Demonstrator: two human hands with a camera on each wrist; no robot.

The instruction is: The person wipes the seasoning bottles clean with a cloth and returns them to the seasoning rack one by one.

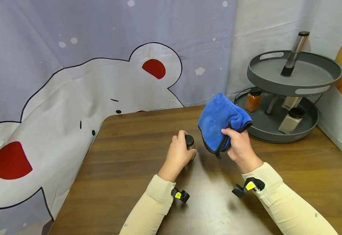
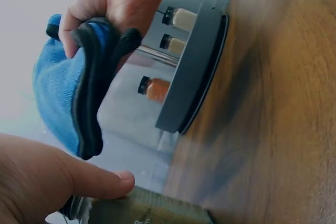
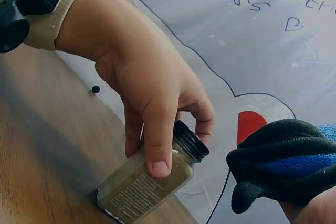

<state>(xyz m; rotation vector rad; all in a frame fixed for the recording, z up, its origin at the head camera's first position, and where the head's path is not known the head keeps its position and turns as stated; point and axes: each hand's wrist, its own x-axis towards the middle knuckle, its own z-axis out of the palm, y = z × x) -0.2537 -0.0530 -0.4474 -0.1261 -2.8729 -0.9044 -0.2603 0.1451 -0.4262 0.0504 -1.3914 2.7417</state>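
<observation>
My left hand point(image 1: 177, 153) grips a clear spice jar point(image 3: 142, 190) with a black lid, thumb on one side and fingers on the other. Brownish-green powder fills the jar, and a printed label shows in the right wrist view. Its base is at the wooden table; whether it touches the wood I cannot tell. To the right, my right hand point(image 1: 242, 148) holds a folded blue cloth point(image 1: 216, 122) with black edging, thumb on top. The cloth hangs in the air above the table, a short way from the jar.
A grey two-tier round stand point(image 1: 294, 83) occupies the table's back right. On its lower tray sit an orange spice jar point(image 1: 253, 99) and two pale jars, the nearer pale jar point(image 1: 290, 121) leaning in view. A printed curtain point(image 1: 100, 85) hangs behind the wooden table point(image 1: 124, 169).
</observation>
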